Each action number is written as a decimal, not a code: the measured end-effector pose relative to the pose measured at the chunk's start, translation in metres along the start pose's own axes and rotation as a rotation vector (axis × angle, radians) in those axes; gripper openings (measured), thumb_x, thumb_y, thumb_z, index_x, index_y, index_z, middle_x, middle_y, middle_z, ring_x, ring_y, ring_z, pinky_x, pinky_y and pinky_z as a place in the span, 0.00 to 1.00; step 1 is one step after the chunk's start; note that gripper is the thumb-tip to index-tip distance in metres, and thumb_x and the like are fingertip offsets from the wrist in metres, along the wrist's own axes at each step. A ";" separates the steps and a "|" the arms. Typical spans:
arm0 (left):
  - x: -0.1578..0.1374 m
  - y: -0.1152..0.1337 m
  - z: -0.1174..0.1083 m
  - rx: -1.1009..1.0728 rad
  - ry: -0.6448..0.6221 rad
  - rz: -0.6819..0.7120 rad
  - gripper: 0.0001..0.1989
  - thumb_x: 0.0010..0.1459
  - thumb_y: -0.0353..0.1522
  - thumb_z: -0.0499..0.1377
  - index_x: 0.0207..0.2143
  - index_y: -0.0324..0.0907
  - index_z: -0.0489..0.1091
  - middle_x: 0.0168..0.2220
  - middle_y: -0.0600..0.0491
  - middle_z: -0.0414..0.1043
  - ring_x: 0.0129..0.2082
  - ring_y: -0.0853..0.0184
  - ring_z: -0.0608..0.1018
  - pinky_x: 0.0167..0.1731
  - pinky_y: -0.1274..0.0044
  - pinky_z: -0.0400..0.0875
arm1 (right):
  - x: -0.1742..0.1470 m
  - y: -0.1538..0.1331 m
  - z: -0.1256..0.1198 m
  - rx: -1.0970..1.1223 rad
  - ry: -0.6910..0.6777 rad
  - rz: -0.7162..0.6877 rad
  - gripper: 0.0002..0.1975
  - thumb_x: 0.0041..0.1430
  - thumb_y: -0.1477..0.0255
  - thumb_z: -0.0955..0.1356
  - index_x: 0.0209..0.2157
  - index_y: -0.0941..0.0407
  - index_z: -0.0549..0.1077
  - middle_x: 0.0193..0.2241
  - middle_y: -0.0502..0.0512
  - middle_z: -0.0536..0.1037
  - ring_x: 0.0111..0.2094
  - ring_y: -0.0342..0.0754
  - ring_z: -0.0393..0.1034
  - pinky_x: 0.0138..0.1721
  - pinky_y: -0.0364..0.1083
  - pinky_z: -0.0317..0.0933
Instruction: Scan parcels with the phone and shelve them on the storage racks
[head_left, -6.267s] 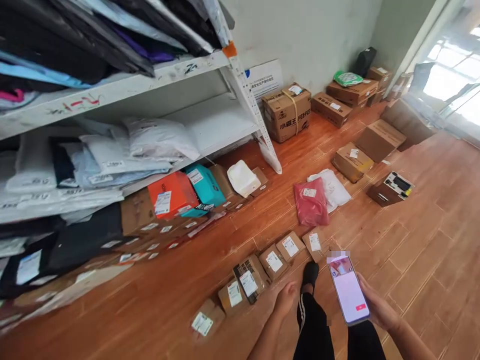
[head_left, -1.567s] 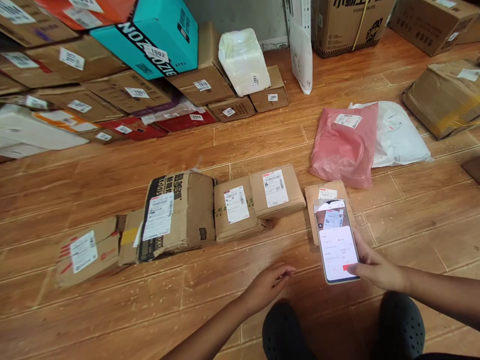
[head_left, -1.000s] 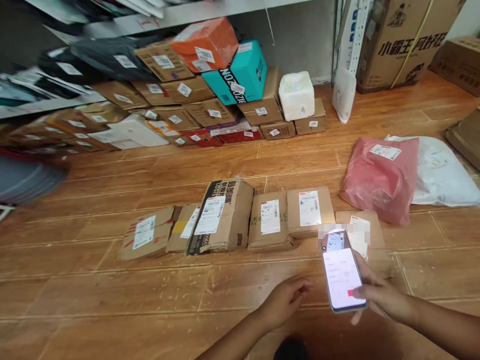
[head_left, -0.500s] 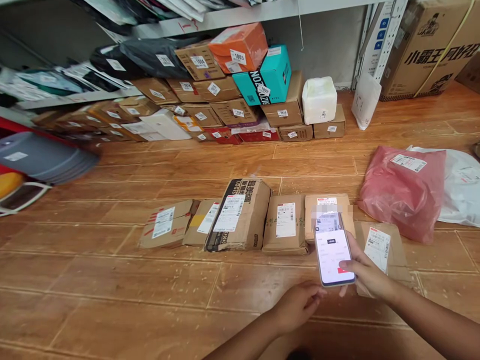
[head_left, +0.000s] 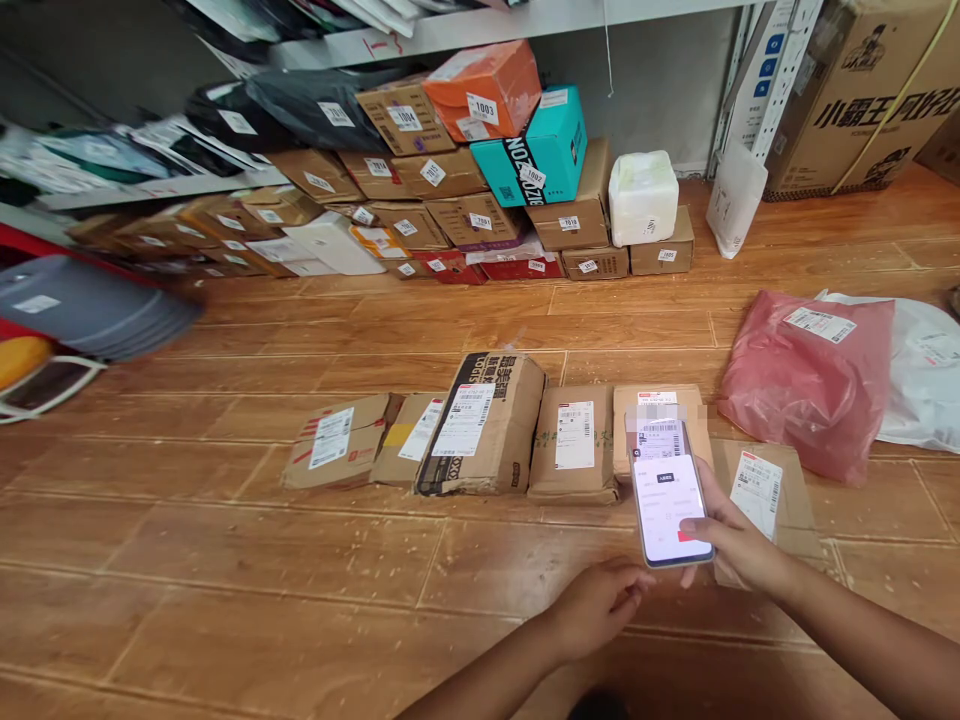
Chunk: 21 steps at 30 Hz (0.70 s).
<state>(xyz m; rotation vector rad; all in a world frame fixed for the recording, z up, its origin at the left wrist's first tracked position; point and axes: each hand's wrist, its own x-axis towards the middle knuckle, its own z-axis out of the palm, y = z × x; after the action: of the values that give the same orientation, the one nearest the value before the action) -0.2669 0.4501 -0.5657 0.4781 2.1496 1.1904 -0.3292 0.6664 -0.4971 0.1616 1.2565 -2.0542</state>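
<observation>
On the left of the row on the floor (head_left: 285,590), leave the red-striped box (head_left: 337,440) and the black-printed carton (head_left: 501,428) lying label-up. Toward the right, probably best to hold the phone (head_left: 670,495) steady over the plain box (head_left: 699,440) partly hidden behind it, with the label (head_left: 658,398) square and whole in the picture at the far end of the screen (head_left: 660,508). Seemingly wise to press the red button (head_left: 682,537) with the thumb alone, so as not to tip the phone, and to clear the flat box (head_left: 795,490) at the right.

For the left hand (head_left: 598,607): held in front of the row, fingers loosely curled around nothing; too close to the phone's near end to tell whether touching. For the right hand (head_left: 724,540): grasping the phone by its right edge, fingers behind, thumb across the screen at the red button.
</observation>
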 end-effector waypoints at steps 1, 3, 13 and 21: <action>0.000 0.000 0.000 0.000 -0.001 -0.002 0.14 0.61 0.30 0.53 0.45 0.45 0.75 0.43 0.51 0.79 0.41 0.65 0.78 0.43 0.77 0.70 | -0.001 0.000 0.000 0.000 -0.004 0.000 0.48 0.47 0.65 0.76 0.64 0.42 0.47 0.42 0.52 0.74 0.32 0.49 0.75 0.18 0.41 0.67; 0.001 0.001 0.000 -0.006 -0.004 0.004 0.13 0.61 0.30 0.53 0.45 0.45 0.75 0.43 0.51 0.78 0.41 0.65 0.78 0.43 0.77 0.70 | -0.002 0.000 -0.001 0.000 -0.008 0.002 0.48 0.48 0.65 0.76 0.64 0.42 0.47 0.42 0.51 0.74 0.32 0.49 0.75 0.19 0.41 0.67; 0.004 0.006 0.002 0.016 -0.010 -0.006 0.14 0.62 0.29 0.52 0.46 0.45 0.75 0.44 0.51 0.78 0.42 0.64 0.78 0.44 0.76 0.70 | -0.008 0.000 -0.009 -0.042 -0.073 -0.017 0.54 0.46 0.73 0.73 0.66 0.43 0.37 0.41 0.50 0.76 0.33 0.49 0.75 0.23 0.43 0.69; 0.007 -0.003 0.005 0.030 -0.026 0.038 0.16 0.61 0.29 0.53 0.48 0.44 0.74 0.45 0.50 0.78 0.42 0.65 0.78 0.45 0.76 0.70 | -0.011 0.001 -0.014 -0.039 -0.114 -0.025 0.57 0.47 0.75 0.70 0.68 0.41 0.31 0.41 0.50 0.75 0.35 0.51 0.75 0.26 0.46 0.72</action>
<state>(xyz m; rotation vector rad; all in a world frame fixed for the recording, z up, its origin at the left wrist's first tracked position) -0.2687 0.4551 -0.5727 0.5471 2.1480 1.1675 -0.3236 0.6837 -0.5005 0.0103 1.2331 -2.0280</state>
